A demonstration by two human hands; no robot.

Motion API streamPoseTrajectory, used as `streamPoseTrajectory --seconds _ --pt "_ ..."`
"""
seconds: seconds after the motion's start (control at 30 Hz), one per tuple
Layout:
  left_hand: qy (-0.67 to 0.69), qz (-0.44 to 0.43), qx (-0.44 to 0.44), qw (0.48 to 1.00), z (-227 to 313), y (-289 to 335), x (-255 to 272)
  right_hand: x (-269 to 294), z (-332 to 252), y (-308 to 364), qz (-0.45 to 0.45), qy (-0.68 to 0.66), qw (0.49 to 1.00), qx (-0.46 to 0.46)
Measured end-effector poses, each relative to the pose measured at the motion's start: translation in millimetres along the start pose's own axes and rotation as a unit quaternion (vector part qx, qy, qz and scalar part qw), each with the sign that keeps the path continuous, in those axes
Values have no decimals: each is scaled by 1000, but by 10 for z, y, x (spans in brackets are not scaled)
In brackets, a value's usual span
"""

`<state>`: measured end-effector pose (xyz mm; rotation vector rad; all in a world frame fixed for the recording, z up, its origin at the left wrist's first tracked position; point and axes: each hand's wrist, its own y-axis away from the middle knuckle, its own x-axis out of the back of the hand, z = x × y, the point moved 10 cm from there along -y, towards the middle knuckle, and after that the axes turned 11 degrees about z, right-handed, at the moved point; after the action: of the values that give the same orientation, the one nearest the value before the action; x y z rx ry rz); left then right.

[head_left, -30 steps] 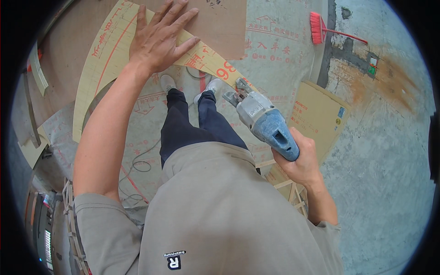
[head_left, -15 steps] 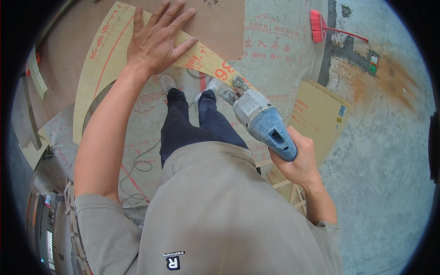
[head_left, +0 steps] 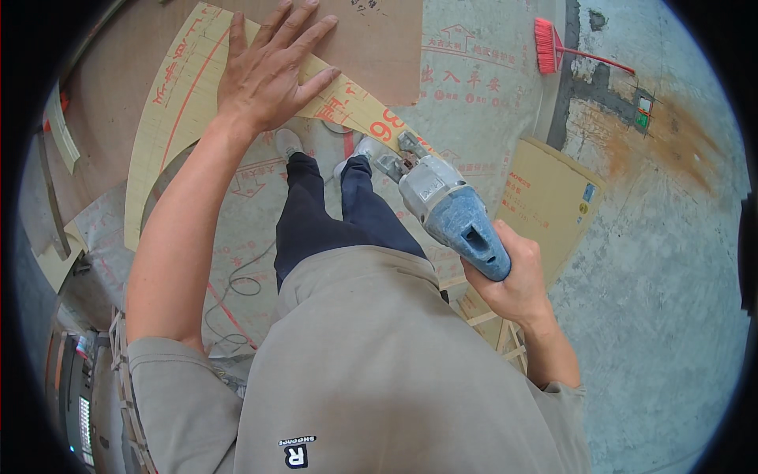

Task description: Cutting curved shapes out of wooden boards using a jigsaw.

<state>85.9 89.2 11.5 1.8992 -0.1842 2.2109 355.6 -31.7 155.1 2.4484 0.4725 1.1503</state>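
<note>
My left hand (head_left: 272,83) lies spread flat on a curved, pale yellow board (head_left: 170,103) with red printing. This arc-shaped sheet overhangs the edge of a brown panel (head_left: 379,59). Lower right, my right hand (head_left: 517,272) is wrapped round the rear of a blue and silver power tool (head_left: 458,213), which looks like a jigsaw. Its forked metal foot meets the narrow right end of the curved board. Whether a blade is in the board cannot be made out.
Printed protective sheeting (head_left: 474,79) covers the floor below. A pink-red broom (head_left: 546,47) lies at the upper right, and a flat cardboard sheet (head_left: 553,197) below it. A grey cord (head_left: 245,284) loops near my feet. Curved offcuts (head_left: 65,130) are at the far left.
The power tool and my right hand have shifted very slightly, with the tool's front a touch left. My left hand stays on the board.
</note>
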Motion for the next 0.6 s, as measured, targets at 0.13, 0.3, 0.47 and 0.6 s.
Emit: streamPoseTrajectory --seconds 0.13,0.3,0.47,0.6 --pt "0 -9 2 1000 -7 3 -30 1 -25 -12 -5 5 1000 12" --pt "-2 4 -5 1000 -5 7 -19 -8 -18 -18 -6 4 1000 9" --pt "0 -10 2 1000 -2 -1 -30 -8 -26 -24 -6 9 1000 9" --pt "5 0 0 1000 6 -10 -24 3 -42 -38 -1 8 1000 19"
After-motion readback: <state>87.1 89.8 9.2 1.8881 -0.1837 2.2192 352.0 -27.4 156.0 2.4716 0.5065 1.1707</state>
